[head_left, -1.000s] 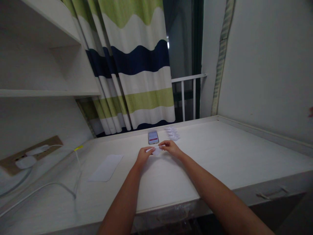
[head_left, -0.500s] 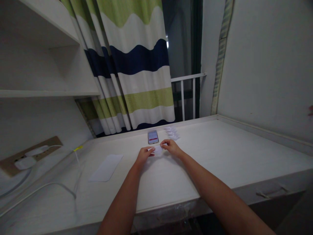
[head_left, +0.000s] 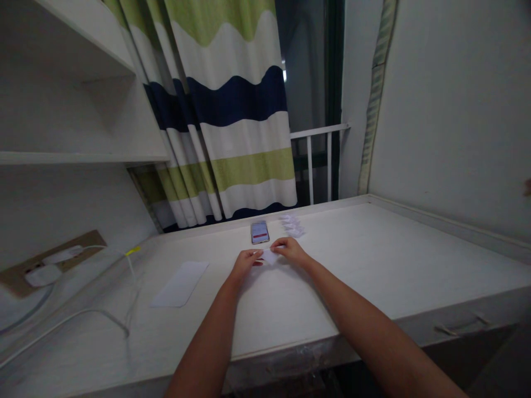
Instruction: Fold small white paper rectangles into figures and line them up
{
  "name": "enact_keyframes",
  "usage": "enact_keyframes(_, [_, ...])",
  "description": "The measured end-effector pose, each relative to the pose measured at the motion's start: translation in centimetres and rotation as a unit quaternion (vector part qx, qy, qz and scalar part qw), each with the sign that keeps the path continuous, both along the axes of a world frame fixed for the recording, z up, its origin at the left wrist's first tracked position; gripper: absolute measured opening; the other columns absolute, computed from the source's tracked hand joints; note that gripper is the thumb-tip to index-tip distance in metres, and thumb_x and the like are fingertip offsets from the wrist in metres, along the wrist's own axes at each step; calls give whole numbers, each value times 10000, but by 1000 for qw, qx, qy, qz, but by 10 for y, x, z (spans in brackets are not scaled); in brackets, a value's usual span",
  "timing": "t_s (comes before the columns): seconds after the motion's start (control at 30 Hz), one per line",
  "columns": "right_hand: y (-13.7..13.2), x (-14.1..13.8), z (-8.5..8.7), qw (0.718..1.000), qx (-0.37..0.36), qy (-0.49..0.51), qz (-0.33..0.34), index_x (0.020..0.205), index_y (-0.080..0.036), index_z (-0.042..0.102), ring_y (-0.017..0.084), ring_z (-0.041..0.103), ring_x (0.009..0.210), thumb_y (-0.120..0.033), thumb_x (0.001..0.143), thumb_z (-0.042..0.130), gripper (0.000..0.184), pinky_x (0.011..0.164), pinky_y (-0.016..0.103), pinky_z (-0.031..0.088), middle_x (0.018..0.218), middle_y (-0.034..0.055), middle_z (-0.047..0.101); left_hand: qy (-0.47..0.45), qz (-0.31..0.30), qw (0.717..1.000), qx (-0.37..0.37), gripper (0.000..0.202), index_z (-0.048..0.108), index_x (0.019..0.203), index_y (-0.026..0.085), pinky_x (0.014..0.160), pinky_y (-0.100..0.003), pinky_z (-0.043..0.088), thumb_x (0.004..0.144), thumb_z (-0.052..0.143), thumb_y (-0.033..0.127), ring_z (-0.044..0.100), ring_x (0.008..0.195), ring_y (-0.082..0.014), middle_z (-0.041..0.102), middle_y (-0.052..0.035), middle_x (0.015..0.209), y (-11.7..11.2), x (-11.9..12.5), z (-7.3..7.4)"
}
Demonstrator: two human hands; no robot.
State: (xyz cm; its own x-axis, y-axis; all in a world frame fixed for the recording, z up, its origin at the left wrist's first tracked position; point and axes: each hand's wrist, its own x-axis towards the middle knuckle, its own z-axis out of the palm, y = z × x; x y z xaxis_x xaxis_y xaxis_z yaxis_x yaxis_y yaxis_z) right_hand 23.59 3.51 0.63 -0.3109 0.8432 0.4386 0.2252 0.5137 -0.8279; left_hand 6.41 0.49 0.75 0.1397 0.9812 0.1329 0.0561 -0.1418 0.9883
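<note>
A small folded piece of white paper [head_left: 270, 256] is held between my two hands, a little above the white desk. My left hand [head_left: 245, 263] pinches its left side between thumb and fingers. On the right side, my right hand [head_left: 290, 250] grips the paper's upper edge with thumb and fingertips. Just beyond my hands lies a phone [head_left: 260, 232] with its screen lit. Several small folded white paper pieces [head_left: 292, 226] sit in a row to the right of the phone. The finer folds of the held paper are too small to make out.
A stack or sheet of white paper [head_left: 180, 284] lies on the desk [head_left: 290, 326] to my left. White cables [head_left: 103, 313] run from plugs [head_left: 43, 275] on the left wall. A shelf [head_left: 83, 158] overhangs the left side, and a striped curtain [head_left: 244, 138] hangs behind the desk.
The held paper has tilted and now hangs as a more pointed shape between my hands. My right fingers have shifted very slightly left along its edge.
</note>
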Motion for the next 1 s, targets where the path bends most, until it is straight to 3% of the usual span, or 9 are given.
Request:
enact_keyframes(0.63, [-1, 1, -1, 1000, -1, 11, 22, 656, -137, 655, 137, 541, 617, -259, 608, 598, 143, 621, 258, 405, 641, 23, 626, -8, -41, 999, -29, 396, 665, 695, 90, 619, -274, 443, 556, 661, 461, 611, 675, -184, 669, -119, 746, -5, 3, 2])
enact_keyframes(0.87, [0, 0, -2, 1000, -8, 25, -3, 643, -138, 638, 124, 521, 606, -268, 597, 598, 144, 612, 252, 406, 627, 14, 604, 9, -7, 1000, -17, 385, 648, 666, 90, 540, -249, 428, 558, 655, 459, 572, 503, -137, 634, -71, 557, -1, 1, -1])
enact_keyframes(1.0, [8, 1, -7, 997, -18, 52, -55, 736, -135, 639, 101, 468, 524, -295, 607, 588, 212, 500, 226, 383, 574, -4, 555, -2, 22, 1000, -3, 373, 649, 713, 93, 513, -248, 431, 569, 653, 438, 545, 444, -119, 614, -41, 517, 2, 0, -1])
